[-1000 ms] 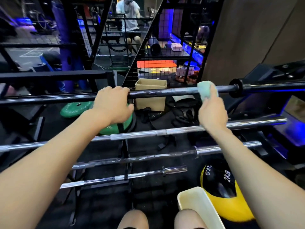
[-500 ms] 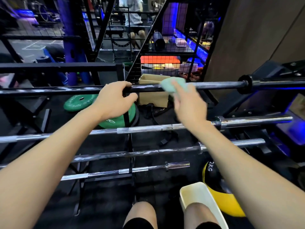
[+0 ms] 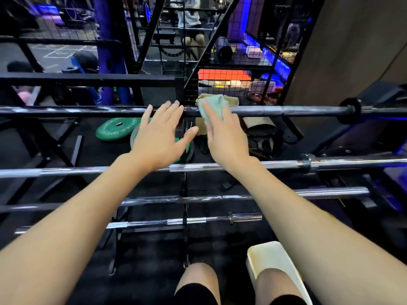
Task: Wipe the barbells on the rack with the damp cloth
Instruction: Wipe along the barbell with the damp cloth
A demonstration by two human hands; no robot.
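Both forearms reach forward over the rack (image 3: 184, 194), with the two hands close together at the top barbell (image 3: 286, 111), a dark bar lying level across the view above three shinier bars. The left hand (image 3: 160, 137) is spread flat, palm down, fingers straight and thumb stuck out to the right; its fingertips (image 3: 174, 104) reach the bar and it holds nothing. The right hand (image 3: 226, 139) lies just beside it, holding the pale green cloth (image 3: 212, 106) against the bar, the cloth bunched over the top of the bar.
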